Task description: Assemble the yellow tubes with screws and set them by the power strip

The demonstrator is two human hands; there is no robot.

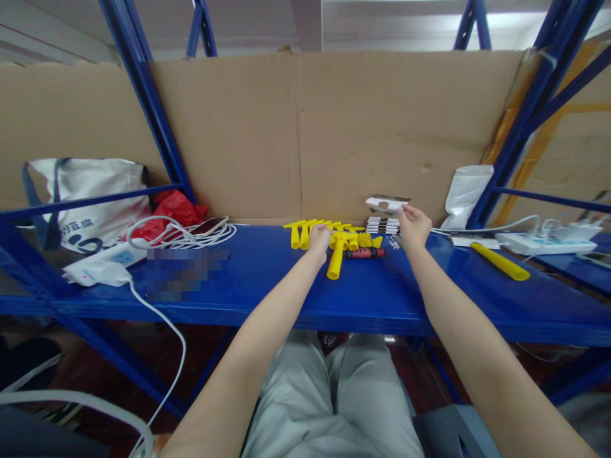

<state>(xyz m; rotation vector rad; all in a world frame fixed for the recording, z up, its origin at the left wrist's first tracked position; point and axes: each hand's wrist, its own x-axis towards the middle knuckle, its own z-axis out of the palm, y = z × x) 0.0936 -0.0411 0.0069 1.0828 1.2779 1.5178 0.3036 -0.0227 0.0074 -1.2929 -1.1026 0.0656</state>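
My right hand pinches the edge of a black-and-white printed card, raised above a stack of similar cards. Closed at the yellow pieces, my left hand has its fingertips by the top of a yellow T-shaped handle; what it grips, if anything, is hidden. Several more yellow handles lie behind and beside that hand. A red and black tool lies right of the front handle, near small yellow parts and tiny metal bits.
A yellow tube and a white power strip lie on the blue table at the right. At left are a cloth bag, red plastic bag and coiled white cable. Cardboard stands behind.
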